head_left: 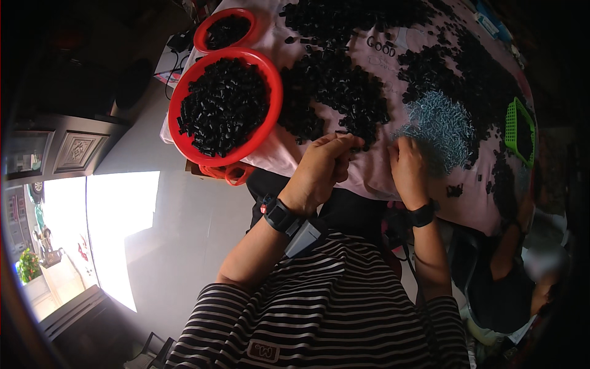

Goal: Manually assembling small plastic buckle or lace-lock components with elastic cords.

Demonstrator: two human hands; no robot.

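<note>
My left hand (324, 165) is closed, its thumb and forefinger pinched together at the near edge of a heap of small black plastic pieces (344, 89). Whatever the pinch holds is too small to tell apart from the pieces behind it. My right hand (408, 169) is beside it, fingers bent together and pointing down at the left edge of a pile of small silvery-blue screws (445, 126). Its fingertips are partly hidden, and I cannot make out anything in them. A large red basin (275, 117), full of similar black pieces, stands left of my left hand.
A smaller red basin (200, 38) with black pieces stands behind the large one. More black pieces spread over the pink cloth (378, 175). A green plastic basket (511, 126) lies tilted at the right edge. Another person's arm (507, 249) is at the lower right.
</note>
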